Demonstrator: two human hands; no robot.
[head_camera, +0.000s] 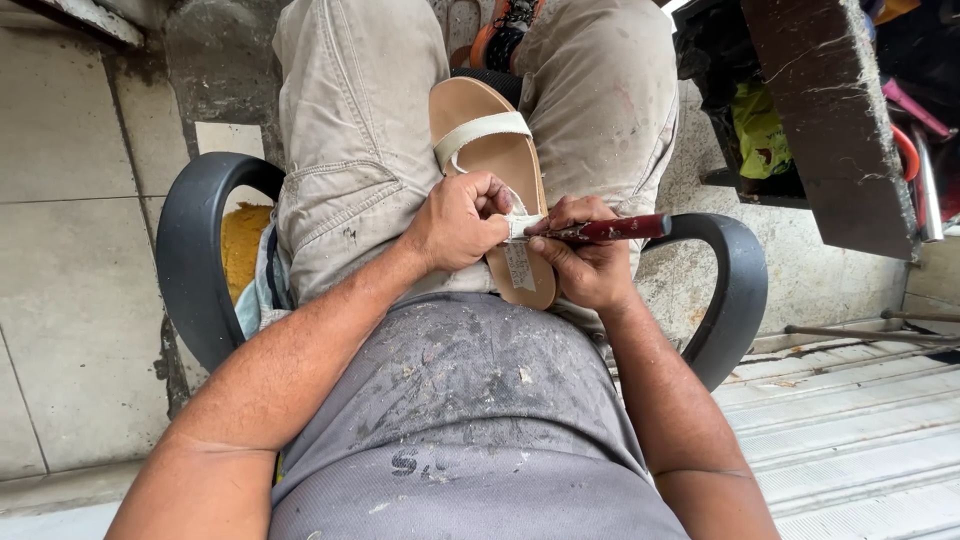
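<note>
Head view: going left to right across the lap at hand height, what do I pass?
Left chair armrest → left hand pinching the sandal's white strap → right hand → red-handled tool → right chair armrest.

Left hand: the left hand (462, 218) pinches the white strap (520, 222) of a tan sandal (500, 160) on the lap.
Right hand: the right hand (585, 262) grips a red-handled tool (612, 230), tip at the strap just beside the left fingers (495, 195).
Seat: black chair armrest (735, 290) beyond the right hand.
</note>
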